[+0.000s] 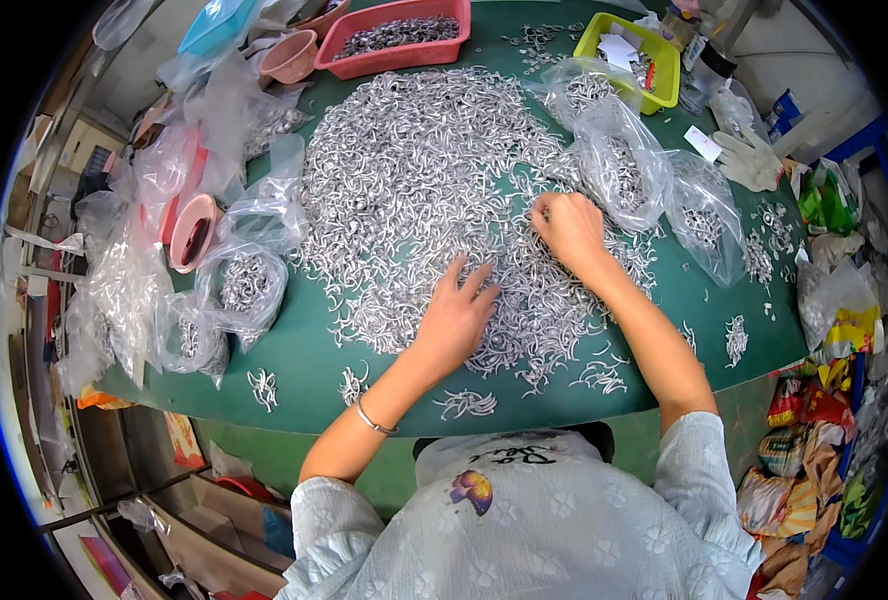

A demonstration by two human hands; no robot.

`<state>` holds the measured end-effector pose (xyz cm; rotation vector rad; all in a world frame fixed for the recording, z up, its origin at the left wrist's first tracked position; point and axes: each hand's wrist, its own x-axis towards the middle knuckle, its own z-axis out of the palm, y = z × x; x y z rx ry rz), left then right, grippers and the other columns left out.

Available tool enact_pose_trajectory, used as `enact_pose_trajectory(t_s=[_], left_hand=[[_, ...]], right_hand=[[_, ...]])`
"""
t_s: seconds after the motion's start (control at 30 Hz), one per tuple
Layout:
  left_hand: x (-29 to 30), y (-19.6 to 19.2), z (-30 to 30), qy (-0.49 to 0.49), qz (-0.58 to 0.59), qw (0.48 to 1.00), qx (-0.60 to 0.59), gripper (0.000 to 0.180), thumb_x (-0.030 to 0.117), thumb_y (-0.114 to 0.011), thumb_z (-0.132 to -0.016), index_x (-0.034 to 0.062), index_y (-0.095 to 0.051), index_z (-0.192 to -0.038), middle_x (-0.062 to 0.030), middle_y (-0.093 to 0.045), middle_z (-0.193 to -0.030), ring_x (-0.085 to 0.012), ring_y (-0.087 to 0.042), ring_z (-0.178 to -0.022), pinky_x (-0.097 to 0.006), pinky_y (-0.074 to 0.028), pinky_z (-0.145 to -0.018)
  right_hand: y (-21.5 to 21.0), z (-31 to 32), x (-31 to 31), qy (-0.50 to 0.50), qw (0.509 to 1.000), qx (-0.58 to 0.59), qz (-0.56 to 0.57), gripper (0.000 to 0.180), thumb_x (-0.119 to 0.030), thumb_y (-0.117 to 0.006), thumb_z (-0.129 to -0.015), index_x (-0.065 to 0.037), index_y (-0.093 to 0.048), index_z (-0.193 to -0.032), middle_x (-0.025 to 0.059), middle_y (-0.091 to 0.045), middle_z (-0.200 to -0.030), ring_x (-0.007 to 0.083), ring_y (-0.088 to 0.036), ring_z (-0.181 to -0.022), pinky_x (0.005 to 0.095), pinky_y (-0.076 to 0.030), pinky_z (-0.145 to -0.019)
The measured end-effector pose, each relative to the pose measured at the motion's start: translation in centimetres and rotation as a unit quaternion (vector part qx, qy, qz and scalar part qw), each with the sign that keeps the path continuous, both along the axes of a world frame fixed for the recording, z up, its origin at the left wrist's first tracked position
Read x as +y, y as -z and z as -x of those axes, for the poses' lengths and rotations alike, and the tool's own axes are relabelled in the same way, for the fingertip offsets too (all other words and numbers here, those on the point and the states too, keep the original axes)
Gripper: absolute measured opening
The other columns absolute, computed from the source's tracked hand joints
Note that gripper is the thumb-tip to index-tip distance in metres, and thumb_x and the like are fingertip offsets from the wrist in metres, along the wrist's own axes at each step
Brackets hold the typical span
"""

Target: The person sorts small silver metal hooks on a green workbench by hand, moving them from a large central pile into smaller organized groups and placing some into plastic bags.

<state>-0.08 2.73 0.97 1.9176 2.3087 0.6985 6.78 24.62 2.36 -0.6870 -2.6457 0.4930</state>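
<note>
Metal hooks point(404, 170) seemed light, stiff, best pinched mid-curve, left hand point(458, 312) spread at their six o'clock, right hand point(571, 228) curled at three, hold unclear.

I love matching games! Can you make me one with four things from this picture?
1. Red rectangular plastic tray
2. Yellow-green plastic basket
3. Whitish fabric glove
4. Person's bare left hand

A. Fingers apart, at the big heap of curved silvery pieces
B. Holding white paper-like pieces
C. Filled with small grey pieces
D. Lying unworn, toward the green table's right side

Pairs: 1-C, 2-B, 3-D, 4-A
</note>
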Motion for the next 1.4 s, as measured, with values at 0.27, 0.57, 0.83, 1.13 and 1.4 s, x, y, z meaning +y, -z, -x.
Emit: enact_pose_trajectory(t_s=[0.27, 0.57, 0.83, 1.13, 1.4], left_hand=[[-0.5, 0.1, 0.2, -0.029, 0.02, 0.998, -0.044, 0.031, 0.004, -0.067, -0.082, 0.0025, -0.063, -0.113, -0.0158, -0.053, -0.131, -0.0418, -0.041, -0.13, -0.048, -0.038, -0.106], [1.1, 0.6, -1.0, -0.028, 0.021, 0.999, -0.017, 0.032, 0.002, -0.062, -0.085, 0.0, -0.061, -0.117, -0.0169, -0.049, -0.132, -0.0445, -0.037, -0.131, -0.05, -0.036, -0.108], [0.6, 0.1, -0.9, -0.054, -0.026, 0.998, -0.033, 0.038, -0.002, -0.062, -0.083, 0.0039, -0.059, -0.12, -0.0164, -0.047, -0.139, -0.0421, -0.037, -0.133, -0.049, -0.032, -0.111], [-3.0, -1.9, -8.4, -0.099, -0.111, 0.835, -0.529, 0.041, 0.006, -0.061, -0.093, 0.004, -0.051, -0.133, -0.0112, -0.057, -0.129, -0.022, -0.057, -0.117, -0.035, -0.047, -0.097], [-4.6, -1.7, -14.8, -0.077, -0.188, 0.28, -0.938, 0.044, 0.041, -0.043, -0.103, 0.0023, -0.055, -0.119, -0.0105, -0.062, -0.109, -0.0208, -0.062, -0.1, -0.037, -0.051, -0.088]], right_hand=[[-7.1, -12.0, 3.0, 0.105, 0.968, 0.175, 0.148, 0.012, -0.01, -0.073, -0.079, -0.002, -0.071, -0.088, 0.0114, -0.07, -0.075, 0.0142, -0.061, -0.064, 0.0283, -0.049, -0.064], [0.4, -35.3, 24.8, 0.533, 0.832, 0.152, 0.032, 0.03, -0.032, -0.075, -0.079, -0.003, -0.075, -0.084, 0.014, -0.07, -0.073, 0.0238, -0.068, -0.074, 0.0377, -0.051, -0.072], [6.3, -40.7, 34.4, 0.441, 0.847, -0.123, -0.269, 0.036, -0.034, -0.054, -0.091, -0.004, -0.072, -0.082, 0.0209, -0.068, -0.078, 0.0378, -0.067, -0.069, 0.0479, -0.05, -0.058], [-7.3, -20.6, 8.0, 0.037, 0.965, 0.068, 0.251, 0.033, -0.027, -0.044, -0.101, -0.003, -0.058, -0.119, -0.0038, -0.041, -0.075, 0.0087, -0.038, -0.07, 0.0239, -0.033, -0.066], [-6.7, -12.4, -10.0, -0.507, 0.854, -0.027, 0.113, 0.036, -0.011, -0.069, -0.082, -0.003, -0.055, -0.114, 0.0125, -0.06, -0.098, 0.0309, -0.056, -0.09, 0.0405, -0.042, -0.081]])
